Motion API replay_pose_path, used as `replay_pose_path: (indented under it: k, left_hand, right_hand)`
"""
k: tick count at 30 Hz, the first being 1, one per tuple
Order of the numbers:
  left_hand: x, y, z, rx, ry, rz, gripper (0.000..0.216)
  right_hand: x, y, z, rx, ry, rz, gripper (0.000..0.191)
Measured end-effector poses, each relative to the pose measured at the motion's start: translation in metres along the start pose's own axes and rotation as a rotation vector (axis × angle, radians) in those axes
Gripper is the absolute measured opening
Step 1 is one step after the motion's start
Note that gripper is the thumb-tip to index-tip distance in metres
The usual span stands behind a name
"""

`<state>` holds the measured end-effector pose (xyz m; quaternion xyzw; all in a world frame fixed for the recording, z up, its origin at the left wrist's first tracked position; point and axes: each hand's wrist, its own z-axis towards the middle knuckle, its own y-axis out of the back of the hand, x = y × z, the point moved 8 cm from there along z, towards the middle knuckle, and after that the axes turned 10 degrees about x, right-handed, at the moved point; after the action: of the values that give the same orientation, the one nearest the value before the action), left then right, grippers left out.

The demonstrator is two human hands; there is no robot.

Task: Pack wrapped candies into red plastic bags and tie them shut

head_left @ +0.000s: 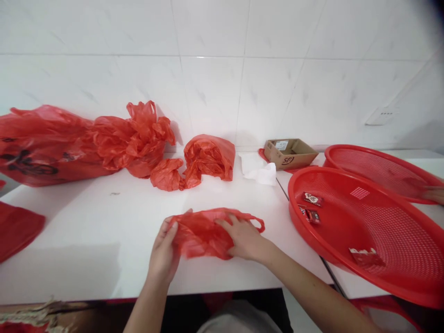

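Observation:
A small red plastic bag (204,231) lies on the white table (104,231) in front of me. My left hand (164,252) grips its left edge, thumb on top and fingers curled under the film. On the bag's right part rests my right hand (244,238), fingers bent and pressing into the plastic near the handle loops.
Crumpled red bags (206,159) and a big stuffed red bag (52,143) lie along the tiled wall. A cardboard box (289,152) and white tissue (258,170) sit at the back. Two red mesh trays (374,240) (381,169) at right hold a few small packets (312,199).

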<state>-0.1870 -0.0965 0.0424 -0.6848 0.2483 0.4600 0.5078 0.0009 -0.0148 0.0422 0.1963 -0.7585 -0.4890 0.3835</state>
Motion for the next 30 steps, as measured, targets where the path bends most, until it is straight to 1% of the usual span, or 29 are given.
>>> replay_pose_path:
  k: [2, 3, 4, 5, 6, 8, 9, 10, 12, 13, 14, 16, 17, 18, 20, 22, 24, 25, 26, 27, 28, 29, 30]
  left_hand:
    - [-0.009, 0.022, 0.004, -0.134, -0.043, -0.057, 0.029]
    - [-0.013, 0.03, 0.006, -0.179, -0.058, -0.06, 0.029]
    - [-0.014, 0.036, 0.008, -0.202, -0.059, -0.055, 0.03]
    - [-0.014, 0.039, 0.009, -0.21, -0.048, -0.048, 0.031]
    - [-0.012, 0.039, 0.009, -0.207, -0.03, -0.046, 0.033]
    - [-0.004, 0.031, 0.008, -0.174, 0.022, -0.051, 0.036]
    - [0.001, 0.023, 0.006, -0.149, 0.055, -0.057, 0.037]
    - [0.007, 0.014, 0.003, -0.117, 0.096, -0.068, 0.037]
    - [0.021, -0.006, -0.004, -0.056, 0.193, -0.117, 0.036]
    - [0.027, -0.015, -0.008, -0.026, 0.252, -0.149, 0.035]
    - [0.033, -0.022, -0.012, 0.004, 0.311, -0.181, 0.035]
    - [0.038, -0.027, -0.017, 0.035, 0.407, -0.232, 0.034]
    - [0.038, -0.023, -0.018, 0.018, 0.433, -0.241, 0.035]
    - [0.036, -0.014, -0.017, -0.019, 0.433, -0.238, 0.037]
    - [0.024, 0.008, -0.011, -0.086, 0.371, -0.189, 0.039]
    - [0.007, 0.026, -0.003, -0.067, 0.262, -0.066, 0.04]
    - [-0.017, 0.033, -0.001, -0.046, 0.081, 0.144, 0.039]
    - [-0.032, 0.032, -0.004, -0.069, -0.036, 0.271, 0.037]
    - [-0.048, 0.027, -0.011, -0.112, -0.183, 0.399, 0.034]
    - [-0.062, 0.016, -0.02, -0.148, -0.34, 0.526, 0.031]
    - [-0.073, -0.002, -0.031, -0.159, -0.478, 0.654, 0.026]
    - [-0.078, -0.025, -0.041, -0.133, -0.603, 0.778, 0.023]
    - [-0.075, -0.051, -0.046, -0.053, -0.667, 0.927, 0.02]
  right_hand:
    - [-0.009, 0.0, -0.004, 0.053, -0.058, -0.024, 0.1]
    - [-0.011, 0.002, -0.006, 0.065, -0.073, -0.028, 0.103]
    - [-0.01, 0.006, -0.008, 0.059, -0.074, -0.03, 0.102]
    - [-0.006, 0.011, -0.009, 0.031, -0.057, -0.03, 0.096]
    - [0.0, 0.017, -0.009, -0.018, -0.026, -0.023, 0.082]
    - [0.018, 0.028, -0.008, -0.138, 0.062, 0.008, 0.04]
    - [0.028, 0.03, -0.006, -0.176, 0.121, 0.026, 0.025]
    - [0.037, 0.028, -0.003, -0.187, 0.182, 0.04, 0.024]
    - [0.049, 0.02, 0.007, -0.153, 0.27, 0.051, 0.028]
    - [0.049, 0.015, 0.012, -0.136, 0.282, 0.047, 0.028]
    - [0.046, 0.011, 0.017, -0.125, 0.259, 0.037, 0.033]
    - [0.028, 0.007, 0.024, -0.091, 0.132, -0.002, 0.061]
    - [0.018, 0.006, 0.026, -0.066, 0.062, -0.032, 0.071]
    - [0.008, 0.007, 0.025, -0.04, 0.005, -0.067, 0.077]
    - [-0.008, 0.014, 0.02, -0.006, -0.079, -0.146, 0.086]
    - [-0.021, 0.029, 0.013, -0.024, -0.149, -0.204, 0.094]
    - [-0.03, 0.045, 0.006, -0.065, -0.233, -0.244, 0.096]
    - [-0.033, 0.053, 0.003, -0.089, -0.265, -0.261, 0.094]
    - [-0.032, 0.059, 0.001, -0.109, -0.28, -0.282, 0.089]
    - [-0.029, 0.062, -0.001, -0.118, -0.283, -0.305, 0.081]
    - [-0.024, 0.063, -0.001, -0.117, -0.279, -0.326, 0.07]
    - [-0.019, 0.062, -0.001, -0.105, -0.267, -0.342, 0.058]
    - [-0.013, 0.059, -0.001, -0.082, -0.253, -0.35, 0.046]
